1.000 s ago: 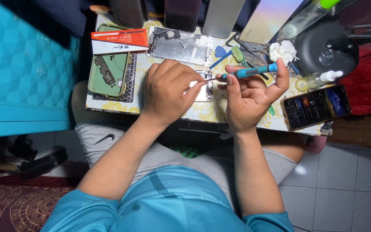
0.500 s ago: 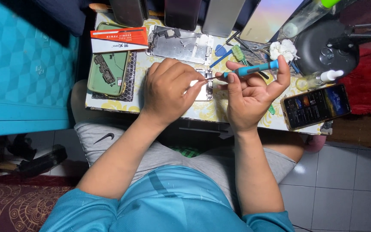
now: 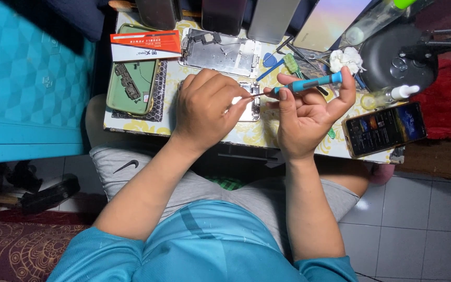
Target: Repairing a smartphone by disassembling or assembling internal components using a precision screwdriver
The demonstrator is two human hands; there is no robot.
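Near the desk's [image 3: 131,127] front edge, at its middle, an opened phone [image 3: 250,107] lies under both hands, and the work looks like seating or lifting a tiny part inside it. The left hand [image 3: 204,107] has its fingers pinched narrow around thin tweezers [image 3: 247,97], tip toward the screwdriver. The right hand [image 3: 309,112] holds a blue screwdriver [image 3: 309,83] between thumb and forefinger, other fingers spread loose; any next move calls for steadiness.

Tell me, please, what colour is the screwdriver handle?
Blue, with a dark tip end; the screwdriver shows best in the head view.
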